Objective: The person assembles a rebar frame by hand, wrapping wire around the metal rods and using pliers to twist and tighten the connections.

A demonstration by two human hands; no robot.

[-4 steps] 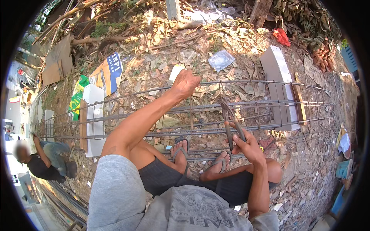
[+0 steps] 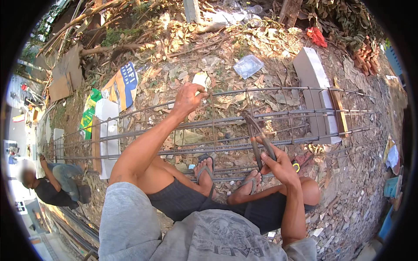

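A long rebar cage (image 2: 278, 115), made of steel bars with square stirrups, lies across in front of me. My right hand (image 2: 281, 164) is closed round the handles of dark metal pincers (image 2: 252, 128). Their jaws point away from me, beside the cage's middle bars and close to a stirrup (image 2: 248, 101). My left hand (image 2: 190, 100) is at the far top bar, just left of another stirrup (image 2: 213, 117). Its fingers are pinched together; whatever they hold is too small to make out.
White blocks stand under the cage at the left (image 2: 108, 126) and right (image 2: 320, 93), with wooden pieces beside them. My sandalled feet (image 2: 203, 169) are at its near side. Another person (image 2: 54, 187) crouches at the far left. Dry leaves, a plastic container (image 2: 248, 66) and sacks litter the ground.
My left hand has moved left along the far bar, away from the stirrup. The right hand and pincers have stayed nearly in place.
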